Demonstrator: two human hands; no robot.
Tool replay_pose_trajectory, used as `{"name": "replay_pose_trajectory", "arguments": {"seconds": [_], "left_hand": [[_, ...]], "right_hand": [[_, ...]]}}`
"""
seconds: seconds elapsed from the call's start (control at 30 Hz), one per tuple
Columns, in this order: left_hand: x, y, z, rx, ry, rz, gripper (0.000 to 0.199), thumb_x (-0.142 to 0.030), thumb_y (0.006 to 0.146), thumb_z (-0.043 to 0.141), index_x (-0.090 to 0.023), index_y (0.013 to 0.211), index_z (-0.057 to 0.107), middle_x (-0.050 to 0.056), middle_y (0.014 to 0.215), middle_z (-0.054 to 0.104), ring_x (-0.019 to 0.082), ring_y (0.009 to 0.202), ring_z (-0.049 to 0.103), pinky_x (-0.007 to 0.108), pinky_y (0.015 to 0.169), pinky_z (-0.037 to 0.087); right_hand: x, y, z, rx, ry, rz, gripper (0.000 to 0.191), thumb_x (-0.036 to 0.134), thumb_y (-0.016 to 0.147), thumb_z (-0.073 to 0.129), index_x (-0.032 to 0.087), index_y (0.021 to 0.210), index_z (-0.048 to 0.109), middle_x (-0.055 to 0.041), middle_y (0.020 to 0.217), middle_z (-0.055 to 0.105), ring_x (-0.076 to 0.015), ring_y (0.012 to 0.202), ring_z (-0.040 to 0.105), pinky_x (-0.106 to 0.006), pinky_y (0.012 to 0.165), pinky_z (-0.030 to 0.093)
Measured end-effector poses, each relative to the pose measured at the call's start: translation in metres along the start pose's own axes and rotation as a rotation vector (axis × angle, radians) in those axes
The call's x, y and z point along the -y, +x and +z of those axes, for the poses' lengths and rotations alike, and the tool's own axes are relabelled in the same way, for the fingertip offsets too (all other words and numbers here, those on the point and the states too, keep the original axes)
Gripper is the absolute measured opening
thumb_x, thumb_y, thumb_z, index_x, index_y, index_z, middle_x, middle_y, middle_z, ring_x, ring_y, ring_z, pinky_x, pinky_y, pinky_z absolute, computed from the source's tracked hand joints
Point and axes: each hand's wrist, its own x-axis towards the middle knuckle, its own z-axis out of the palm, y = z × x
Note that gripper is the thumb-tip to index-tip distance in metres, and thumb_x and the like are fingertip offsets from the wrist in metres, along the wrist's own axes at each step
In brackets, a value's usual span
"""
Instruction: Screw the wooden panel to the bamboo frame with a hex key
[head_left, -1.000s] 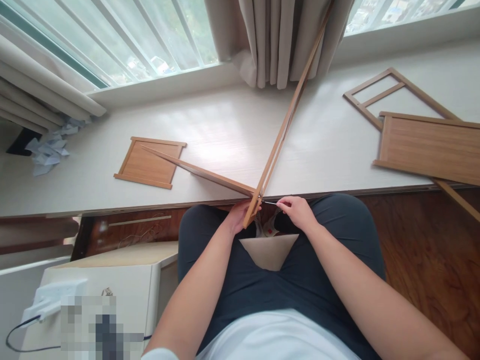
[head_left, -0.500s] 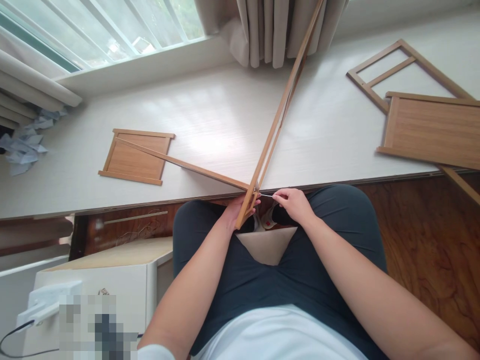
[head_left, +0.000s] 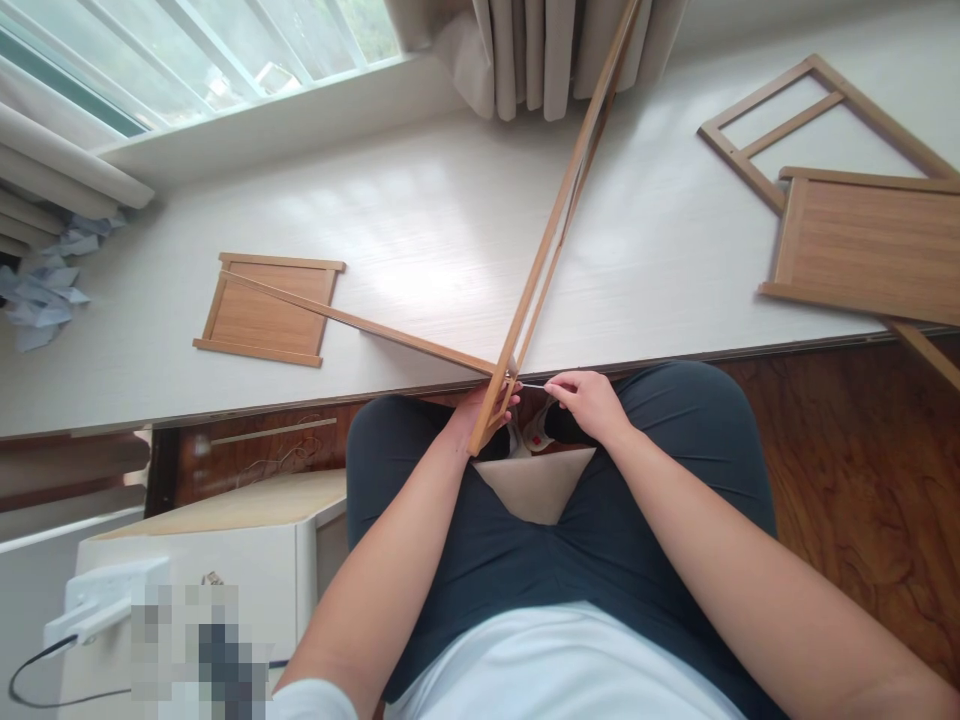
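Note:
My left hand (head_left: 469, 415) is closed around the lower end of a long wooden frame (head_left: 546, 245), partly hidden behind it. The frame stands tilted, its far end reaching up toward the curtain. A second wooden piece (head_left: 375, 330), seen edge-on, meets it at a corner by my left hand and stretches left across the white surface. My right hand (head_left: 589, 402) pinches a thin metal rod (head_left: 533, 386), which looks like a hex key. The rod's tip points at the corner joint; whether it sits in a screw is too small to tell.
On the white ledge (head_left: 420, 210) lie a small wooden panel (head_left: 274, 318) at left, and an open wooden frame (head_left: 795, 122) under a larger panel (head_left: 870, 240) at right. Crumpled paper (head_left: 46, 295) is at far left. A white cabinet (head_left: 255, 560) stands beside my left arm.
The view has shifted slightly. Both hands keep their hold on the frame and the thin rod; the right hand's fingers have turned very little.

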Motion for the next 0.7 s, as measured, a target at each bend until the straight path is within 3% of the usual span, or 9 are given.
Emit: {"name": "replay_pose_trajectory", "arguments": {"seconds": [0.4,0.7], "left_hand": [[0.0011,-0.0012,0.0048,-0.027,-0.052,-0.045,0.01,-0.023,0.092,0.073,-0.015,0.096,0.078,0.009,0.106,0.079,0.01,0.069,0.071,0.016,0.051,0.051],[0.0031,-0.0011,0.0084,-0.059,-0.096,-0.012,0.006,-0.019,0.092,0.074,-0.014,0.092,0.076,0.007,0.09,0.077,0.009,0.066,0.069,0.014,0.052,0.05]], "right_hand": [[-0.0016,0.0,0.0005,0.002,-0.003,0.012,0.028,0.042,0.089,0.066,0.021,0.085,0.084,-0.0029,0.065,0.075,-0.0205,0.062,0.068,-0.031,0.065,0.046],[-0.0033,-0.0021,0.0016,0.025,-0.164,-0.096,0.02,0.034,0.093,0.068,0.026,0.092,0.086,-0.0055,0.097,0.084,-0.0266,0.089,0.076,-0.035,0.082,0.052]]}}
